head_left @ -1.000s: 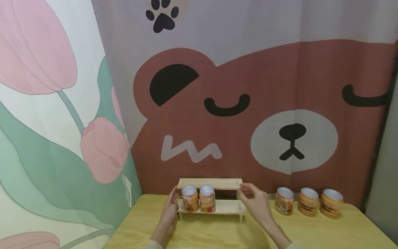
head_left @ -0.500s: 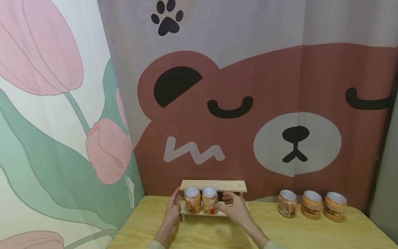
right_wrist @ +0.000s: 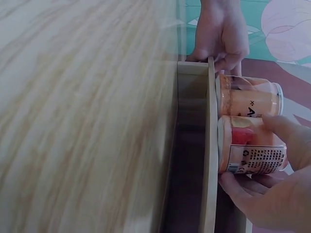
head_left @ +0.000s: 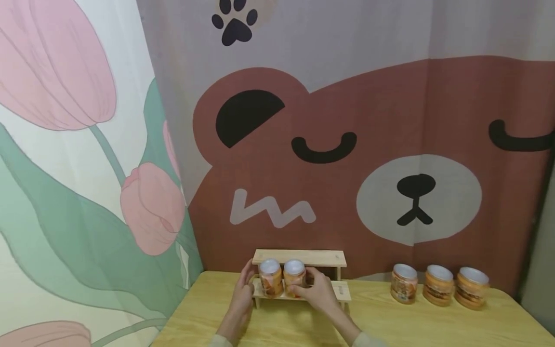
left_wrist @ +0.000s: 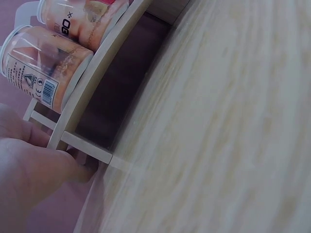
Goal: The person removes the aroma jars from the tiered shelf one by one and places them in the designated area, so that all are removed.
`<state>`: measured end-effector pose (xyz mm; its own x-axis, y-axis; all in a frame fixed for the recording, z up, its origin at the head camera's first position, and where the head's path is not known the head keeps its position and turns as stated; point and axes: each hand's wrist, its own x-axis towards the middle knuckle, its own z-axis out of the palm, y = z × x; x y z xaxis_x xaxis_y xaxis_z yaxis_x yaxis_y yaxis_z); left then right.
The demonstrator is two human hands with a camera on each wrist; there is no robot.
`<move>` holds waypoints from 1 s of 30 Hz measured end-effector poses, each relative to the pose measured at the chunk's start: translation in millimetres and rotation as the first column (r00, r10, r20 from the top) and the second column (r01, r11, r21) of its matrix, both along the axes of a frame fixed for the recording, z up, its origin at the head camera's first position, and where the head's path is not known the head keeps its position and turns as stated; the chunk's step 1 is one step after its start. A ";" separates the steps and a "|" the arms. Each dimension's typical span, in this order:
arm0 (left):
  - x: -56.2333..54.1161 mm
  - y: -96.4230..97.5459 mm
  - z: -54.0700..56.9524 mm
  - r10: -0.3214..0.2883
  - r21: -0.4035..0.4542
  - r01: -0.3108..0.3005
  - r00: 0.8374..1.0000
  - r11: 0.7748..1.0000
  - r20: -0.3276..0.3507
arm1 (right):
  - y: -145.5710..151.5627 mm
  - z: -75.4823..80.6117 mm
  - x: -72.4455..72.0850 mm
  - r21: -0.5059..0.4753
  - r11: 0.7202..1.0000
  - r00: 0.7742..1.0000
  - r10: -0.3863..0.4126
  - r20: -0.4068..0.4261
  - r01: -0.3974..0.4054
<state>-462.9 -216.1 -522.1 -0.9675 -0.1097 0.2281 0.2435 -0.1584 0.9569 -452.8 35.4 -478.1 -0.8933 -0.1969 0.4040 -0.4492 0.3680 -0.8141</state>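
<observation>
A small two-tier wooden rack (head_left: 299, 256) stands on the table. Two orange jars with silver lids sit upright, side by side on its lower shelf: a left jar (head_left: 271, 282) and a right jar (head_left: 293, 274). My left hand (head_left: 238, 299) grips the left end of the lower shelf, fingers above and below the board in the left wrist view. With thumb and fingers on opposite sides, my right hand (head_left: 320, 291) holds the right jar; its printed label (right_wrist: 257, 158) faces the right wrist camera. The right hand hides part of the lower shelf.
Off to the right on the wooden table (head_left: 381, 323) stand three more orange jars, a near-left one (head_left: 404, 284), a middle one (head_left: 438, 286) and a right one (head_left: 471, 289). A bear-print curtain (head_left: 338, 207) hangs behind the table, and a tulip-print curtain (head_left: 86, 217) on the left.
My right hand has moved left from the rack's right end to the right jar and taken hold of it. My left hand stays at the rack's left end.
</observation>
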 end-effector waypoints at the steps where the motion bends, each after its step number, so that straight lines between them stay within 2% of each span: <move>1: 0.7 -0.3 0.3 0.002 -0.004 -0.002 1.000 1.000 -0.002 | -1.0 -0.4 -0.2 -0.004 1.000 1.000 -0.006 -0.012 0.006; 19: 2.8 0.3 4.4 0.019 -0.014 -0.019 1.000 1.000 0.014 | -4.8 -0.9 1.7 -0.002 0.997 0.992 -0.081 -0.094 0.082; 30: 3.3 0.8 2.5 0.007 -0.001 -0.007 1.000 1.000 0.031 | 8.7 3.0 1.8 -0.046 0.996 0.997 -0.075 -0.028 0.073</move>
